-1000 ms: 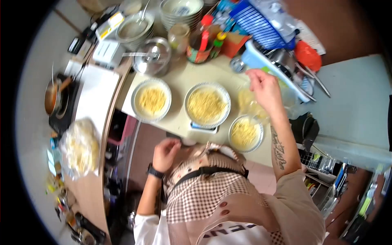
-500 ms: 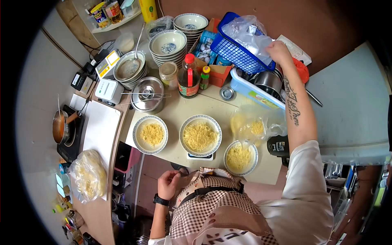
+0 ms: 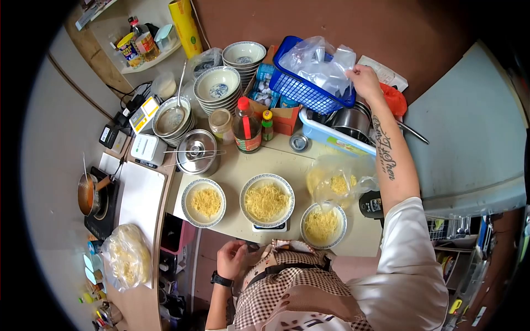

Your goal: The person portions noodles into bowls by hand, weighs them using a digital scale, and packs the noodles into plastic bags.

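Note:
My right hand (image 3: 365,82) reaches far forward and pinches the edge of clear plastic bags (image 3: 333,70) lying in a blue basket (image 3: 309,91). My left hand (image 3: 232,258) is curled closed in front of the apron, with nothing visible in it. Ahead of it stand three patterned bowls of yellow noodles: a left bowl (image 3: 204,203), a middle bowl (image 3: 267,201) on a small scale (image 3: 270,227), and a right bowl (image 3: 323,225). An open plastic bag of noodles (image 3: 341,182) lies behind the right bowl, under my right forearm.
Stacked bowls (image 3: 218,88), a red-capped sauce bottle (image 3: 246,127), a glass jar (image 3: 222,126) and a lidded steel pot (image 3: 197,153) line the back. A light-blue tub (image 3: 337,138) holds cookware. At left are another noodle bag (image 3: 127,256) and a pan (image 3: 91,194) on a cooktop.
The camera view has shifted, so the table sits lower in the picture. My right hand has drawn a piece of clear plastic up at the basket's right end. My left hand stays curled.

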Available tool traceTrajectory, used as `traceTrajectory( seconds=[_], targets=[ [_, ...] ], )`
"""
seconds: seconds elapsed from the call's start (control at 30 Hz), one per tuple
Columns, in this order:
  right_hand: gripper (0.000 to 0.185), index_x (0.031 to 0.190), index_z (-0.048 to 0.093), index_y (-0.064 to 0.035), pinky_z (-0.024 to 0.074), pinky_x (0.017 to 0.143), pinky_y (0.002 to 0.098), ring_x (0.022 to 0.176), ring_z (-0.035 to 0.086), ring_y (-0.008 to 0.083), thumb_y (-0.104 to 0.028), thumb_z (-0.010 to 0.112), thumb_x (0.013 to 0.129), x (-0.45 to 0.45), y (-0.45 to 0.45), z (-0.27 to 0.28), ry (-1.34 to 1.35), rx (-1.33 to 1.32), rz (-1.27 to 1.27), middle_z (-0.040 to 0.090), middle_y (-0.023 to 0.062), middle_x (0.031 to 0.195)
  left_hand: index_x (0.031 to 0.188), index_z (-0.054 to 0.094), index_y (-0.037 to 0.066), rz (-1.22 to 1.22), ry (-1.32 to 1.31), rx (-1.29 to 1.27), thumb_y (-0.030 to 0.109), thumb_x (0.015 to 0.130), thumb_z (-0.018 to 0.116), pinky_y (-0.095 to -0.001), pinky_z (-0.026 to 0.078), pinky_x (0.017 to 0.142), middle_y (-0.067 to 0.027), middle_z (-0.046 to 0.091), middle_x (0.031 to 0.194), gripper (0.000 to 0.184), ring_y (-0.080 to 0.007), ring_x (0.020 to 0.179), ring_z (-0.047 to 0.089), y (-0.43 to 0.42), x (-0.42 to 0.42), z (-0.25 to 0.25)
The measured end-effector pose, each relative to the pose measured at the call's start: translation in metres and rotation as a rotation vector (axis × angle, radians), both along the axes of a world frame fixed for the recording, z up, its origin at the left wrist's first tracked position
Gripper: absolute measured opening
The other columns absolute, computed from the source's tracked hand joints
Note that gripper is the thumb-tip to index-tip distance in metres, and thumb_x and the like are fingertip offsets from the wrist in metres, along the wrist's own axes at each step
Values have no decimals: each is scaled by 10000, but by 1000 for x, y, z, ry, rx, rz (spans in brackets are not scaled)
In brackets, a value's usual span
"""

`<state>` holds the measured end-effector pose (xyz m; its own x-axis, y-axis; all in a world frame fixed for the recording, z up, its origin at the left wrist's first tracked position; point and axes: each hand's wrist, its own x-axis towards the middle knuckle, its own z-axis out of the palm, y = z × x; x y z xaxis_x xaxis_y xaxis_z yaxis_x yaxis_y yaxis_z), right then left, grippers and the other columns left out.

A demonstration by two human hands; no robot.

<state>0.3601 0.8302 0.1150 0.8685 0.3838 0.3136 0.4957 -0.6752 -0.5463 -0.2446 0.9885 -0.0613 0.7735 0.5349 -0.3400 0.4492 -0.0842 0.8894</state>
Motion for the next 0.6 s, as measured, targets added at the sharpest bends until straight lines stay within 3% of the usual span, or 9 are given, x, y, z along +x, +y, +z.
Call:
traceTrajectory(
  seconds=[0.17, 0.3, 0.5, 0.6],
  targets=[
    [266, 876, 700, -1, 533, 756, 418, 810, 702, 334, -267, 684, 881, -5, -4, 13, 0, -32, 38, 713, 191, 845, 1028, 694, -39, -7, -9, -5, 82, 953, 681, -250, 525, 715, -58, 716, 869, 143, -100, 773, 644, -2, -2, -8],
    [267, 861, 700, -11, 529, 735, 411, 786, 701, 318, -277, 696, 883, -22, -2, 17, -70, 53, 57, 712, 176, 830, 1001, 735, -15, 1, -100, 60, 122, 897, 733, -281, 525, 644, -111, 723, 818, 172, -135, 679, 655, 0, 21, 11],
    [304, 1000, 720, 19, 527, 826, 446, 931, 673, 421, -263, 625, 935, -31, -6, 23, -74, 7, 154, 708, 247, 952, 972, 739, 2, -173, -145, 189, 157, 903, 733, -289, 506, 624, -106, 724, 838, 170, -165, 685, 654, 3, 81, 70],
    [292, 978, 717, 20, 530, 804, 438, 906, 683, 407, -255, 638, 924, -36, -5, 21, -130, 72, 177, 710, 242, 937, 971, 735, 12, -319, -267, 336, 172, 907, 732, -298, 498, 608, -104, 715, 859, 172, -190, 684, 649, 10, 136, 106]
  ],
)
